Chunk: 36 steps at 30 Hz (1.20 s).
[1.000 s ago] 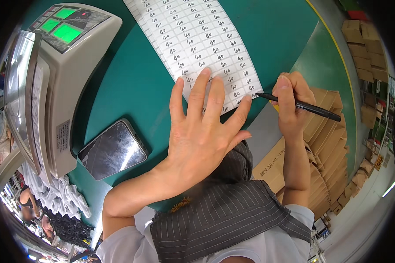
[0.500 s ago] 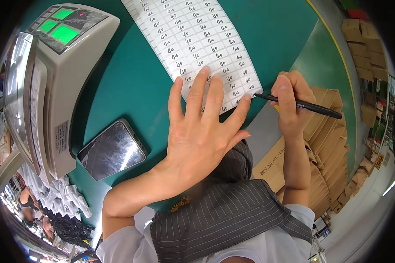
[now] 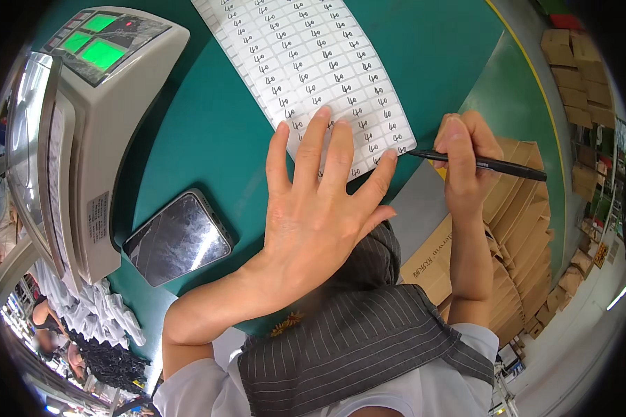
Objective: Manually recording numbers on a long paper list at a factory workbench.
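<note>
A white label sheet (image 3: 320, 66), split into small cells with a handwritten number in each, lies on the green table (image 3: 202, 125). My left hand (image 3: 320, 187) rests on its near end with fingers spread, hiding some cells. In my right hand (image 3: 466, 156) a black marker pen (image 3: 511, 169) is pinched, slanting over the table's edge. The pen's tip sits at the sheet's near right corner, beside the last visible mark; whether it touches the paper I cannot tell.
Left of the sheet a black smartphone (image 3: 179, 240) lies near a white weighing scale (image 3: 111, 104) with green displays. Flattened cardboard boxes (image 3: 515, 243) are stacked beyond the table's right edge. White bundled cloth (image 3: 94, 306) shows at lower left, with a person behind it.
My right hand and the pen have shifted slightly to the right, and the corner cell's mark looks more complete. My left hand has stayed in place.
</note>
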Each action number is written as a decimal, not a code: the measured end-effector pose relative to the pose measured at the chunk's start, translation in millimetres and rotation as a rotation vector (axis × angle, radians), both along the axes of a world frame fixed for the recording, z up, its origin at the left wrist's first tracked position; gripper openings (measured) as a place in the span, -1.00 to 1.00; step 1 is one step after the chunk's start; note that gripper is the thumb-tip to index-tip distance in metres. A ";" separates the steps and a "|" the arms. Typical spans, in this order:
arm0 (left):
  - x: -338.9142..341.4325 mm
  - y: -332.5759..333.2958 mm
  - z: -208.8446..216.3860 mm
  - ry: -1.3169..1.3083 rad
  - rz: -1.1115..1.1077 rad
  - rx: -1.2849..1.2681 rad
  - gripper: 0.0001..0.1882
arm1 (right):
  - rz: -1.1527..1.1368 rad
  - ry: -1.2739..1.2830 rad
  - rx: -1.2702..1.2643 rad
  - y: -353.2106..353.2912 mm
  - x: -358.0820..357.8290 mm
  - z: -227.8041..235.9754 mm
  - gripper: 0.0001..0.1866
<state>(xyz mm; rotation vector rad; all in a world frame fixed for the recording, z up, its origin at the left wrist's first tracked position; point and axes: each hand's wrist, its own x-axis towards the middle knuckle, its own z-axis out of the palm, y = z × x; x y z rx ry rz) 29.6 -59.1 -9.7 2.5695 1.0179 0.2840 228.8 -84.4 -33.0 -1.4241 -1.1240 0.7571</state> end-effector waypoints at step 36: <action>-47.4 5.1 44.3 -0.733 0.548 -0.945 -0.43 | -0.099 -0.224 0.087 9.5 -6.8 18.1 -0.82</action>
